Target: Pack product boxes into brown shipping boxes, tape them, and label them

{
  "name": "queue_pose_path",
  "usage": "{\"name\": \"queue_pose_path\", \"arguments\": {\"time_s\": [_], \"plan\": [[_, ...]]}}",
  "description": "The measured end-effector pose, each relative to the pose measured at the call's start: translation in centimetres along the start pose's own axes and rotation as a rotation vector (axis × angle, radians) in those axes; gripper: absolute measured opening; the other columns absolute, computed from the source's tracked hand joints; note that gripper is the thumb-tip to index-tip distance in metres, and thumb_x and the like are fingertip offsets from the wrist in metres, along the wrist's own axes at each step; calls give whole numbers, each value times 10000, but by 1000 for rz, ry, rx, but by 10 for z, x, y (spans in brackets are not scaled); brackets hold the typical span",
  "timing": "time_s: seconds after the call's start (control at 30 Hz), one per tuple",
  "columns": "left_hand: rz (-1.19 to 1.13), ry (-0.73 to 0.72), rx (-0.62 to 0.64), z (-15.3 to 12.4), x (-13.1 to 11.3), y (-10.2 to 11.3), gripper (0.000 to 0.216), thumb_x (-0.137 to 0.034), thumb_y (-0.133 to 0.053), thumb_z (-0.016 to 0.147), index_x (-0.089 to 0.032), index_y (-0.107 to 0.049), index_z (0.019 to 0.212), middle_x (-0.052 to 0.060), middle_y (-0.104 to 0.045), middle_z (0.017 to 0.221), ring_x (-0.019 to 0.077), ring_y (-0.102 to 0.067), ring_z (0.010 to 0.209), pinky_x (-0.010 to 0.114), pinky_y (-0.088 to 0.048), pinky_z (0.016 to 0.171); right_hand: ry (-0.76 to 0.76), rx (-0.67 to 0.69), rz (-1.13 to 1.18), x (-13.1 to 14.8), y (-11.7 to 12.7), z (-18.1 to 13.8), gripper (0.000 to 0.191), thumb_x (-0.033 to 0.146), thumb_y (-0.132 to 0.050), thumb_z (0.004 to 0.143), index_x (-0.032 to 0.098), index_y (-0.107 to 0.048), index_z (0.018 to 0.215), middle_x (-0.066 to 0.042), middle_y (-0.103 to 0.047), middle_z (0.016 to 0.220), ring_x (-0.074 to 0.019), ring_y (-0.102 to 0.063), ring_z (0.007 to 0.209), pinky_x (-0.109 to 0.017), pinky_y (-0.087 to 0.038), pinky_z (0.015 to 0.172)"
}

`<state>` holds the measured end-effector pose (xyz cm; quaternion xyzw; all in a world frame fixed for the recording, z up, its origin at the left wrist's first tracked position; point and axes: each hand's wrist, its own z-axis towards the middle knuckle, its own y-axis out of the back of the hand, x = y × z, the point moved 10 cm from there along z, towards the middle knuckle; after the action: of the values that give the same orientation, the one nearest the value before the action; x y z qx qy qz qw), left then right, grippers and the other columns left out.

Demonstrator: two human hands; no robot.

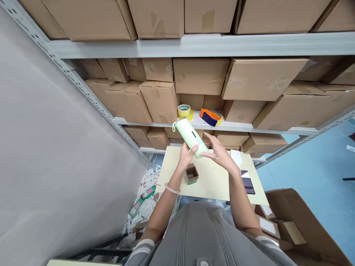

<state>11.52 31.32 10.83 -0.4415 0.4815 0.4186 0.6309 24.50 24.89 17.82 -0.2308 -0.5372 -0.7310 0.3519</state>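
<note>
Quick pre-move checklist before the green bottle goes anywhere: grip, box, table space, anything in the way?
1. Left hand grips pale green bottle near its lower end: ok.
2. Right hand touches the bottle's base end: ok; full grip cannot tell.
3. Bottle tilted, loop end up toward the shelf: ok.
4. Small open box on the table, opening up, below the hands: ok.
5. Box big enough for the bottle: cannot tell.
6. Phone at the table's right edge, apart from the box: ok.
</note>
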Motion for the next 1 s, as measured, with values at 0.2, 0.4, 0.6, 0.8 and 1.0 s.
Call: {"name": "queue_pose_path", "arguments": {"time_s": [0.2,0.4,0.6,0.8,1.0], "plan": [[-498,5,-51,29,-76,-25,624,-630,-575,879,-174,-580,1305,111,-631,1343,258,-573,1285,373,-454,1088,130,-182,93,50,18,29,835,571,-588,901,310,-185,1584,-110,-400,1547,-308,-466,1358,-470,-453,1067],[-456,-77,-69,25,-116,-23,624,-543,-638,875,-207,-512,1385,102,-604,1381,266,-560,1303,381,-452,1106,267,-307,99,90,35,33,730,447,-606,909,358,-275,1554,-78,-463,1475,-286,-490,1310,-461,-466,1058],[-297,-184,-48,1,-159,-15,622,-546,-631,883,-232,-485,1399,103,-593,1391,275,-559,1301,351,-487,1060,336,-447,142,105,42,19,625,346,-679,838,357,-473,1428,-72,-577,1337,-290,-578,1173,-472,-527,963],[8,-348,-31,-12,-180,-4,745,-756,-435,858,-238,-536,1384,118,-569,1431,295,-495,1361,388,-445,1098,239,-549,551,86,34,11,658,438,-716,790,304,-475,1388,-97,-580,1347,-286,-640,1088,-419,-582,833],[-45,-338,87,-2,-170,0,718,-729,-283,922,-309,-473,1474,74,-499,1514,286,-503,1356,449,-418,1121,-3,-241,1413,67,-10,21,403,532,-533,915,227,-588,1172,-73,-691,924,-113,-498,490,-270,-454,449]]}}
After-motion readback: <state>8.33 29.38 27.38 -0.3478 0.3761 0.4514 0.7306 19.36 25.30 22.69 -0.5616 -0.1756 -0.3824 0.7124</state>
